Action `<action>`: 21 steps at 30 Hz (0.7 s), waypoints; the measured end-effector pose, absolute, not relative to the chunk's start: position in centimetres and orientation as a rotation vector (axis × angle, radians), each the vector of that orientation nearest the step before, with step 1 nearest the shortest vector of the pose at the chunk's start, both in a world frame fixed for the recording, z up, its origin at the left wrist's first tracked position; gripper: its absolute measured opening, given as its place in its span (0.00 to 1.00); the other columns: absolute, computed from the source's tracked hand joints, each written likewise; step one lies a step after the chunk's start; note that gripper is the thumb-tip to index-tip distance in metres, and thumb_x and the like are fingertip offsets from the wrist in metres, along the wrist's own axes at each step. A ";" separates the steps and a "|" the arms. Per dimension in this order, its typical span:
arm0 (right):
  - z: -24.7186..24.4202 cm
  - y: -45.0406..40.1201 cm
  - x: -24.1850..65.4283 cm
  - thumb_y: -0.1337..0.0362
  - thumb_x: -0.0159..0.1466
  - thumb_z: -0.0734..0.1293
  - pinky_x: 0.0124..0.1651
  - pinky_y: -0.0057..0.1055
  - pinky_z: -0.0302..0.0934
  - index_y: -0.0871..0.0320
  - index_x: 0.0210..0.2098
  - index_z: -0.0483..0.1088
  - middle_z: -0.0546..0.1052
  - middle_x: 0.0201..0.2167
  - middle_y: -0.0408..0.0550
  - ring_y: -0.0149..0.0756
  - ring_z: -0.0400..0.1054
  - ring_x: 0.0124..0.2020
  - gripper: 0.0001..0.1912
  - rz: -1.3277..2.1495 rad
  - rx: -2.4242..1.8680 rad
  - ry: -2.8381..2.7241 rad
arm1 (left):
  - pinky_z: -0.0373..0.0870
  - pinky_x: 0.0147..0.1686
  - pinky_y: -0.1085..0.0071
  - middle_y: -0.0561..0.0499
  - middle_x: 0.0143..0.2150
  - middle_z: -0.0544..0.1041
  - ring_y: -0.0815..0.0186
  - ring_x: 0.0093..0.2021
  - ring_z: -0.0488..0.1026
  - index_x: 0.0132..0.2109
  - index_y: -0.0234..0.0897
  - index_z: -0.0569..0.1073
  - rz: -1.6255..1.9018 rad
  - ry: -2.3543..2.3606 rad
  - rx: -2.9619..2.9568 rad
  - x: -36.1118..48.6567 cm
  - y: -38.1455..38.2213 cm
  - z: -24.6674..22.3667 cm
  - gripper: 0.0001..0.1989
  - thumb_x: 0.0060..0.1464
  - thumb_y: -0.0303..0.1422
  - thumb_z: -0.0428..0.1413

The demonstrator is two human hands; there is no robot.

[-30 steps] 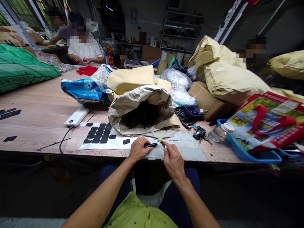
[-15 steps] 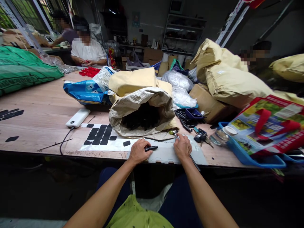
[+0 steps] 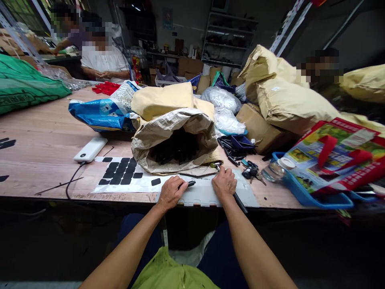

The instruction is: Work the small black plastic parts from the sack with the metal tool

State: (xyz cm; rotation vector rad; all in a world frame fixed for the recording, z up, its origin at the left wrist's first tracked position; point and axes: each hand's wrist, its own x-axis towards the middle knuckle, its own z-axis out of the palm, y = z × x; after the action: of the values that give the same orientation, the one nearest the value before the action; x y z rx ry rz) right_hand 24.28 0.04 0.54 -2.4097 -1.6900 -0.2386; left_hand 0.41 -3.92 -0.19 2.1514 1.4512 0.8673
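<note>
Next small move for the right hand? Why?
Probably slide the tool a little further onto the table: the right hand grips it, but its black handle seems to jut past the front edge. The left hand holds a black piece well apart from it, so that shouldn't get in the way.

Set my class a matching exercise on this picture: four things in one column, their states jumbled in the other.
1. Left hand
2. Sack
3. Power bank
4. Right hand

A. Joined to a dark cable
B. Gripping a long-handled tool
C. Mouth open, black items inside
D. Holding a short black piece

Pairs: 1-D, 2-C, 3-A, 4-B
</note>
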 end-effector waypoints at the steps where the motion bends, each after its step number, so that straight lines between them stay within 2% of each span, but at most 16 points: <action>1: 0.6 0.2 24.4 0.64 0.70 0.56 0.46 0.40 0.59 0.58 0.57 0.68 0.69 0.47 0.59 0.48 0.64 0.49 0.19 -0.226 -2.419 -1.713 | 0.63 0.43 0.65 0.50 0.35 0.74 0.62 0.39 0.68 0.34 0.39 0.74 0.862 1.465 2.162 0.4 -3.9 -0.2 0.20 0.70 0.41 0.46; 6: 1.0 0.6 25.3 0.65 0.69 0.56 0.45 0.39 0.60 0.58 0.60 0.65 0.68 0.47 0.59 0.47 0.66 0.47 0.21 -0.183 -2.425 -1.904 | 0.62 0.41 0.66 0.50 0.33 0.71 0.63 0.37 0.67 0.30 0.39 0.69 0.842 1.522 2.195 0.4 -3.7 -0.3 0.24 0.72 0.41 0.40; 12: 0.9 0.3 25.6 0.64 0.70 0.55 0.41 0.37 0.61 0.60 0.56 0.67 0.68 0.46 0.58 0.46 0.67 0.45 0.19 -0.308 -2.343 -1.985 | 0.62 0.42 0.66 0.50 0.33 0.71 0.62 0.38 0.67 0.30 0.39 0.69 0.846 1.498 2.182 0.4 -3.7 -0.6 0.23 0.72 0.41 0.40; 16: 0.5 0.2 25.4 0.63 0.70 0.57 0.42 0.37 0.60 0.60 0.55 0.69 0.69 0.46 0.58 0.46 0.67 0.46 0.18 -0.331 -2.337 -1.904 | 0.63 0.41 0.66 0.50 0.32 0.70 0.63 0.37 0.67 0.30 0.39 0.69 0.914 1.466 2.112 0.3 -3.8 0.1 0.23 0.71 0.41 0.42; 21: 0.4 0.3 25.4 0.63 0.69 0.58 0.42 0.36 0.60 0.60 0.56 0.69 0.69 0.45 0.57 0.45 0.67 0.45 0.19 -0.322 -2.322 -1.859 | 0.66 0.44 0.66 0.48 0.37 0.75 0.62 0.40 0.71 0.40 0.39 0.74 1.073 1.159 2.090 0.3 -7.3 1.8 0.14 0.68 0.40 0.49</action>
State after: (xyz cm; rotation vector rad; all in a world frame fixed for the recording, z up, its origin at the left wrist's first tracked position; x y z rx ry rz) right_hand 25.35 0.27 0.39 -2.3221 -1.8585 -0.3221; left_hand 0.35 -7.30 1.84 2.0904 1.1588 1.0729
